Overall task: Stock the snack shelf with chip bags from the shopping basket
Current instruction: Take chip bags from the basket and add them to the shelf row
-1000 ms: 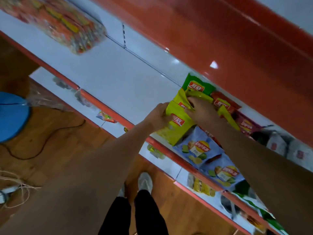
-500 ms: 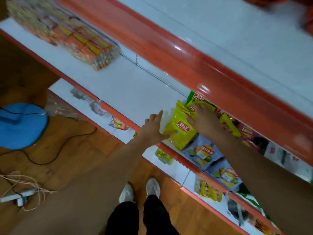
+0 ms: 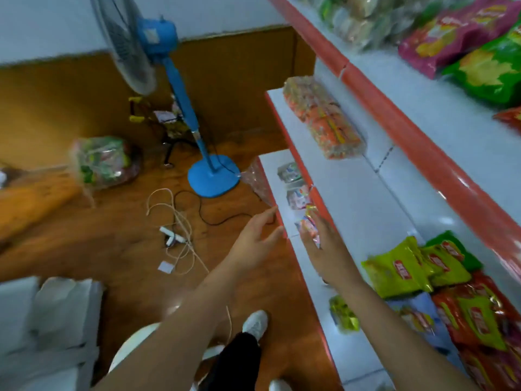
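Note:
Yellow-green chip bags (image 3: 400, 268) lie on the white snack shelf (image 3: 363, 204) at the right, beside green, orange and pale blue bags (image 3: 476, 320). My left hand (image 3: 253, 244) hovers over the floor just left of the shelf's red edge, fingers straight and empty. My right hand (image 3: 327, 246) is stretched out flat in front of the shelf edge, left of the yellow bags and apart from them, holding nothing. The shopping basket is out of sight.
A blue standing fan (image 3: 197, 136) stands on the wooden floor with cables and a power strip (image 3: 174, 235) beside it. A clear bag of snacks (image 3: 104, 162) lies far left. A long orange packet (image 3: 324, 122) sits on the shelf's far end. Pink and green bags (image 3: 465, 40) fill the upper shelf.
Both hands have let go of the yellow chip bags and drawn back from the shelf. The view has swung left toward the floor and fan.

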Motion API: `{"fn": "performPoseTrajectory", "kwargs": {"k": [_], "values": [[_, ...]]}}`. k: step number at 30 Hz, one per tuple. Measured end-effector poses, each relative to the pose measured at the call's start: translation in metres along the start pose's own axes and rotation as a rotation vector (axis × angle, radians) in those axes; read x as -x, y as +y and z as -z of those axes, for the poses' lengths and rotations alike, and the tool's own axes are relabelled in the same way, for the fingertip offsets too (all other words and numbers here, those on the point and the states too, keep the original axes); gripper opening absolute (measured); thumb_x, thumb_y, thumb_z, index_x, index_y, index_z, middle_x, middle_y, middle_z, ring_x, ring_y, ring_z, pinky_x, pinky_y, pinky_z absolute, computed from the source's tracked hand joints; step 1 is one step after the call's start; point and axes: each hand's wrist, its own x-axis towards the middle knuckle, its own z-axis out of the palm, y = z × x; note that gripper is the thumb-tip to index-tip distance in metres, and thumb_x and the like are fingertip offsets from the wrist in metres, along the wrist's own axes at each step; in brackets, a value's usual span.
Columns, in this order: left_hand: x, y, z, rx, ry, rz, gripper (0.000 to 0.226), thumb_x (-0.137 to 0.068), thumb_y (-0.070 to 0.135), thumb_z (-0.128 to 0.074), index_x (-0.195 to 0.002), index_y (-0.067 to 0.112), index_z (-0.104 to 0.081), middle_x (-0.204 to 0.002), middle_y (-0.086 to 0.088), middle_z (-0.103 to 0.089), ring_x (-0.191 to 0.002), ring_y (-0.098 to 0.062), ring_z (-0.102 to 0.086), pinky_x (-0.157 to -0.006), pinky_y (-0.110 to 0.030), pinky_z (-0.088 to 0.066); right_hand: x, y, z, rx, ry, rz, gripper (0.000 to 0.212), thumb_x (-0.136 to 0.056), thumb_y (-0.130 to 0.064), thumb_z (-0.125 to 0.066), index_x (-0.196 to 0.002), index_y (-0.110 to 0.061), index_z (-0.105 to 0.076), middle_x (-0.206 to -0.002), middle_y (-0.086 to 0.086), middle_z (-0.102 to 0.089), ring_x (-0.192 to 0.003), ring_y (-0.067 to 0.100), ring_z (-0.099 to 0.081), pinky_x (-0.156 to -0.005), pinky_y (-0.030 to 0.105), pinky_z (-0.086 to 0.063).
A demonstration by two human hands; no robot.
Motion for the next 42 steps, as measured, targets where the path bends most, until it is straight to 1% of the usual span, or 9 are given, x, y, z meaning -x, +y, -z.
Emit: {"fn": "performPoseTrajectory", "kwargs": {"k": [6,11,15,19,22,27,33,38,42], "values": [[0.161,-0.047,0.066,0.156,0.319,0.195,0.052,-0.092,0.049,-0.054,-0.142,0.046,-0.040,-0.148,0.018,-0.042,-0.134,-0.002,-0.041,-0.110,-0.030,-0.038,0.062,-0.093,-0.072,-0.066,-0.283,0.192,0.058,-0.093,-0.064,-0.031,-0.147,-0.042,-0.023,-0.155,-0.015,-0.030,-0.141,0.006,-0.030,-0.116,0.034,-0.029],[0.303,-0.094,0.119,0.253,0.617,0.333,0.049,-0.094,0.039,-0.058,-0.141,0.043,-0.044,-0.140,0.019,-0.048,-0.126,-0.002,-0.048,-0.099,-0.022,-0.043,0.146,-0.179,-0.156,-0.019,-0.533,0.389,0.058,-0.094,-0.062,-0.030,-0.147,-0.041,-0.023,-0.155,-0.016,-0.028,-0.142,0.005,-0.027,-0.112,0.028,-0.027],[0.436,-0.143,0.159,0.315,0.790,0.434,0.049,-0.093,0.044,-0.059,-0.138,0.051,-0.042,-0.140,0.021,-0.047,-0.126,0.000,-0.048,-0.106,-0.029,-0.044,0.224,-0.248,-0.244,0.003,-0.726,0.513,0.054,-0.095,-0.059,-0.032,-0.146,-0.043,-0.024,-0.156,-0.017,-0.027,-0.142,0.006,-0.027,-0.111,0.028,-0.027],[0.574,-0.190,0.192,0.379,1.018,0.558,0.045,-0.095,0.037,-0.059,-0.138,0.039,-0.047,-0.136,0.016,-0.052,-0.125,-0.004,-0.050,-0.103,-0.027,-0.044,0.314,-0.309,-0.337,0.008,-0.909,0.586,0.055,-0.095,-0.060,-0.033,-0.146,-0.043,-0.025,-0.153,-0.016,-0.031,-0.140,0.006,-0.030,-0.114,0.034,-0.030],[0.669,-0.223,0.213,0.400,1.118,0.631,0.047,-0.096,0.038,-0.057,-0.141,0.040,-0.044,-0.135,0.015,-0.051,-0.122,-0.005,-0.051,-0.100,-0.028,-0.046,0.382,-0.354,-0.400,0.003,-1.016,0.630,0.057,-0.096,-0.056,-0.036,-0.148,-0.035,-0.028,-0.153,-0.013,-0.034,-0.140,0.008,-0.032,-0.114,0.034,-0.031],[0.794,-0.269,0.241,0.421,1.212,0.751,0.048,-0.095,0.043,-0.056,-0.141,0.043,-0.043,-0.132,0.015,-0.052,-0.122,-0.006,-0.051,-0.101,-0.034,-0.048,0.480,-0.411,-0.484,0.024,-1.161,0.681,0.061,-0.095,-0.052,-0.039,-0.150,-0.026,-0.029,-0.153,-0.008,-0.035,-0.141,0.010,-0.031,-0.116,0.036,-0.030],[0.884,-0.344,0.273,0.525,1.277,0.860,0.048,-0.093,0.049,-0.055,-0.139,0.046,-0.043,-0.136,0.013,-0.052,-0.123,-0.007,-0.052,-0.096,-0.032,-0.050,0.548,-0.447,-0.585,0.112,-1.265,0.687,0.060,-0.097,-0.051,-0.038,-0.150,-0.026,-0.027,-0.153,-0.008,-0.034,-0.140,0.009,-0.031,-0.116,0.038,-0.029],[0.934,-0.428,0.309,0.540,1.273,0.990,0.050,-0.093,0.046,-0.056,-0.141,0.043,-0.042,-0.131,0.012,-0.053,-0.120,-0.009,-0.053,-0.090,-0.036,-0.056,0.579,-0.467,-0.696,0.216,-1.313,0.606,0.057,-0.097,-0.049,-0.039,-0.148,-0.024,-0.031,-0.151,-0.004,-0.037,-0.138,0.012,-0.035,-0.114,0.036,-0.032],[0.978,-0.510,0.349,0.511,1.211,1.127,0.054,-0.093,0.044,-0.058,-0.144,0.034,-0.042,-0.135,0.003,-0.055,-0.118,-0.013,-0.055,-0.093,-0.029,-0.050,0.605,-0.484,-0.800,0.257,-1.311,0.504,0.051,-0.099,-0.040,-0.043,-0.145,-0.019,-0.037,-0.146,0.003,-0.045,-0.132,0.017,-0.044,-0.106,0.031,-0.037]]}}
